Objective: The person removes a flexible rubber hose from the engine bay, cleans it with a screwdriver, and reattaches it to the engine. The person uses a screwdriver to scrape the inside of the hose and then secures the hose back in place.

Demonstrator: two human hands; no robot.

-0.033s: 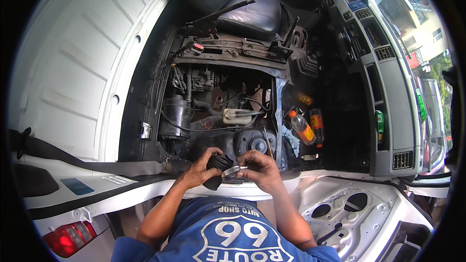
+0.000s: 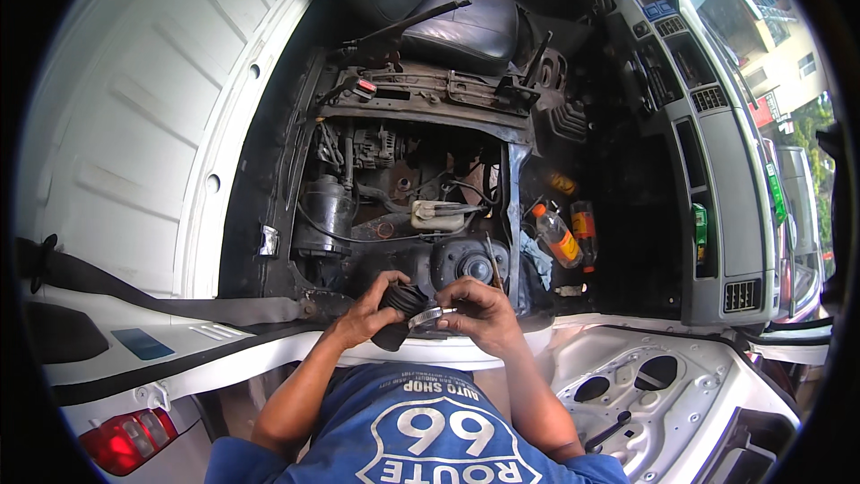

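My left hand [image 2: 362,318] is closed around a short black ribbed rubber hose [image 2: 408,298], its thumb across the near side. A silver metal hose clamp [image 2: 425,316] sits at the hose's right end. Whether it fully encircles the hose is hard to make out. My right hand [image 2: 488,318] pinches the clamp's screw end between thumb and fingers. Both hands are close together in front of my blue shirt, over the near edge of an open engine bay [image 2: 408,255]. Just beyond the right hand lies a round black part [image 2: 474,264] with a raised centre.
Inside the bay are a black cylindrical canister [image 2: 326,211] and a pale plastic reservoir [image 2: 439,215]. Bottles [image 2: 560,237] and a blue cloth [image 2: 536,260] lie to the right. Beyond the bay stands a black seat [image 2: 466,22]; a white door panel [image 2: 627,385] is at the near right.
The black hose has tilted slightly in my left hand, and the clamp has shifted a little with it. Both hands keep their grip in nearly the same place.
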